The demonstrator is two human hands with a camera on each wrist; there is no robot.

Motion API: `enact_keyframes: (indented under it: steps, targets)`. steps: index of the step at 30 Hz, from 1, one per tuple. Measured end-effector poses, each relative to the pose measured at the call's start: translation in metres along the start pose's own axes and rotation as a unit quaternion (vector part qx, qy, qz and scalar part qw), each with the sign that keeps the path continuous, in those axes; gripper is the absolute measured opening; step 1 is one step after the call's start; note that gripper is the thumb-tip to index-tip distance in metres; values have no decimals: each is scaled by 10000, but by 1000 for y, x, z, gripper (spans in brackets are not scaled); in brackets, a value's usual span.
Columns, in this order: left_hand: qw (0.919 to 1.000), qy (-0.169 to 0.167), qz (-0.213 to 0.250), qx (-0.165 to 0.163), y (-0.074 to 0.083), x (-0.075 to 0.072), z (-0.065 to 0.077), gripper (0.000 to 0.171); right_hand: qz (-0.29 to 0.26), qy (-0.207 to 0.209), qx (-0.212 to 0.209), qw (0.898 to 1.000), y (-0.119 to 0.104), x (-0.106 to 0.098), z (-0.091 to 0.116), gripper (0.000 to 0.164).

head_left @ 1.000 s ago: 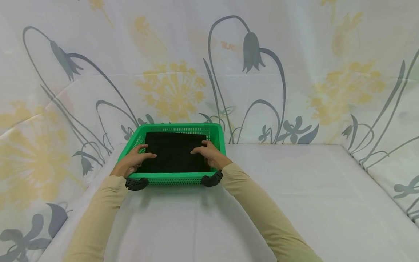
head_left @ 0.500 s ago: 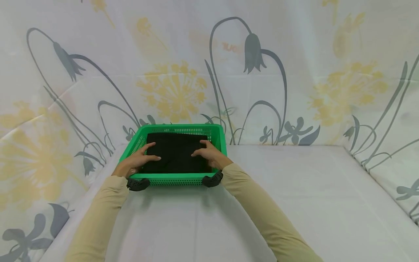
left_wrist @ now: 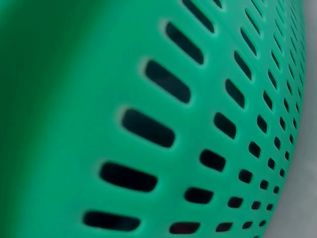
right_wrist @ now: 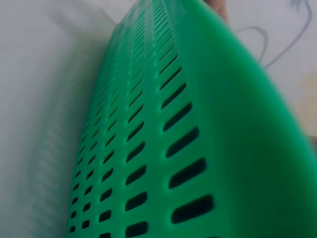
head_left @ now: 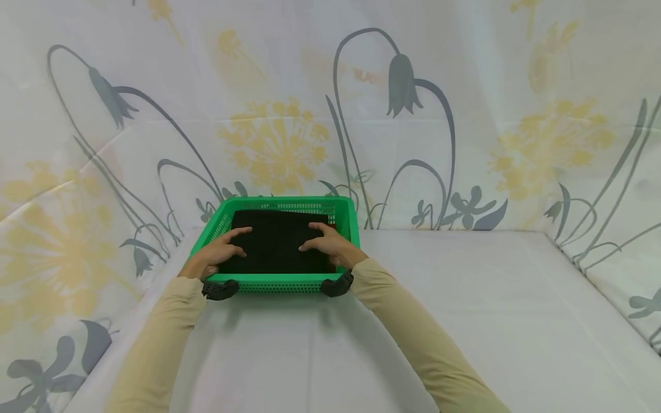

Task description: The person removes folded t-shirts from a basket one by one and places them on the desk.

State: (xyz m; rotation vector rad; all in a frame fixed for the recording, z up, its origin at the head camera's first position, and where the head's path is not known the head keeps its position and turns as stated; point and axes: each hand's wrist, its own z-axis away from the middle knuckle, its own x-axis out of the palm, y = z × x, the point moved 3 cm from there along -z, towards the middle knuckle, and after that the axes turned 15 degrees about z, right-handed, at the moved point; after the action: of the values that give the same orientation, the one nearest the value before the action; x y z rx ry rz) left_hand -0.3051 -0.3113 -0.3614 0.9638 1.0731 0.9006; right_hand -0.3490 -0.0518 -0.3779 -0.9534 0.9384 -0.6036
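Observation:
A black folded cloth (head_left: 276, 244) lies inside a green perforated plastic basket (head_left: 279, 277). My left hand (head_left: 219, 252) reaches over the basket's near left corner, its thumb and index finger spread apart on the cloth. Opposite it, my right hand (head_left: 331, 244) lies over the cloth's right side with thumb and index finger likewise apart. The other fingers are partly hidden. In the left wrist view the slotted basket wall (left_wrist: 163, 114) fills most of the picture. The right wrist view also shows the basket's slotted side (right_wrist: 148, 139), with a bit of finger (right_wrist: 218, 7) beyond its rim.
A white-covered table (head_left: 454, 298) bears the basket. Behind it hangs a white curtain (head_left: 310, 69) with grey and yellow flowers, close to the basket's back rim. A small red patch (head_left: 332, 226) shows beside the cloth's right edge.
Both hands stay over the cloth while their fingers shift slightly. The left fingers have moved a little inward, and the right index finger reaches further left. The basket has hardly moved.

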Motion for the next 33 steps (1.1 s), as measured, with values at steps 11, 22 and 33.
enact_keyframes:
  steps: [11, 22, 33]
  targets:
    - [9920, 448, 1179, 60, 2, -4, 8, 66, -508, 464, -180, 9975, -1, -3, -3, 74]
    - [9928, 495, 1063, -229, 9, -13, 20, 66, 182, -4, 124, 9998, 2, 2, 1, 72]
    - [9893, 590, 1297, -299, 6, -10, 18, 66, -77, -255, 350, 9990, 3, 5, -1, 74]
